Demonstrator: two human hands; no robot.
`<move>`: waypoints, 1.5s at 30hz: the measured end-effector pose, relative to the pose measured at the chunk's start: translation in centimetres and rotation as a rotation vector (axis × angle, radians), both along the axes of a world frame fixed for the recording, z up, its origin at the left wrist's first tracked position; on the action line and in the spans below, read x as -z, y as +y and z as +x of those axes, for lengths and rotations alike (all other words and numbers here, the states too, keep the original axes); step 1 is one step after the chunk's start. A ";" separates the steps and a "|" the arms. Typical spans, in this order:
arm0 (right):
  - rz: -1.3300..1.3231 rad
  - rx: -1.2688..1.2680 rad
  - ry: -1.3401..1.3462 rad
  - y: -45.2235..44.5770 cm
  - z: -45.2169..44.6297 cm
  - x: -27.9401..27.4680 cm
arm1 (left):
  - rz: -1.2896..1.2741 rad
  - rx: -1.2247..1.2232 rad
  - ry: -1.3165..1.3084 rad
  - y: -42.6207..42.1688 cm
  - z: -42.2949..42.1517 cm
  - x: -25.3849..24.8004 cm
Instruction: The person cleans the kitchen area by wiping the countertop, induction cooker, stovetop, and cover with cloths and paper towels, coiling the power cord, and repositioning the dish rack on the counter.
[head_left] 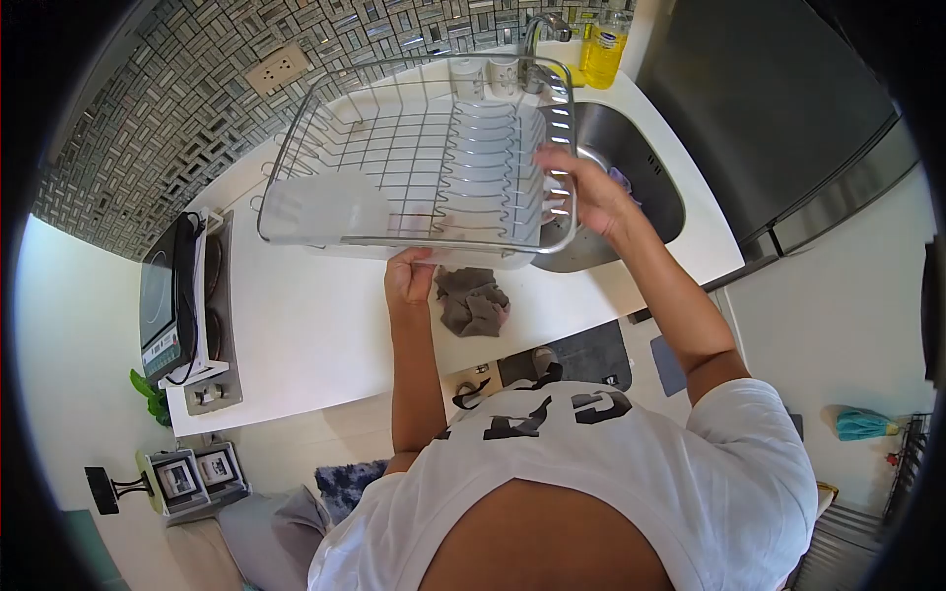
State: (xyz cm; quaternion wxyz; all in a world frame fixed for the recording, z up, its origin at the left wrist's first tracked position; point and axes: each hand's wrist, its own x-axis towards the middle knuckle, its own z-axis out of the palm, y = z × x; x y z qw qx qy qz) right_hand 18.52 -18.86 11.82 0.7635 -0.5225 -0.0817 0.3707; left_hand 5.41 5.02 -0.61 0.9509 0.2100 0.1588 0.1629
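Observation:
A metal wire dish rack (394,148) with a pale translucent tray beneath it is held tilted above the white counter. My left hand (407,281) is closed on its front edge from below. At the rack's right end, my right hand (589,192) grips the rim, fingers curled over the wire. A frosted plastic container (327,207) sits at the rack's front left corner. Just right of my left hand, a crumpled grey-brown cloth (473,301) lies on the counter.
The steel sink (655,187) is behind my right hand, with a faucet (537,37) and a yellow soap bottle (603,54) at the back. White cups (467,79) show through the wires. A cooktop (219,295) and an upright black appliance (172,295) are left.

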 end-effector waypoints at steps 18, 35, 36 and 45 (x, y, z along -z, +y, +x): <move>0.501 0.077 0.311 -7.8 2.1 3.6 | 0.415 -0.205 0.019 -4.5 3.5 -5.7; 0.614 -0.001 0.327 -9.2 4.8 7.6 | 0.610 -0.497 0.045 -5.7 5.9 -7.8; 0.606 0.036 0.363 -9.1 4.7 7.4 | 0.613 -0.502 0.048 -5.7 6.0 -7.9; 0.640 0.067 0.359 -9.6 5.1 7.8 | 0.733 -0.563 0.049 -6.6 6.8 -9.2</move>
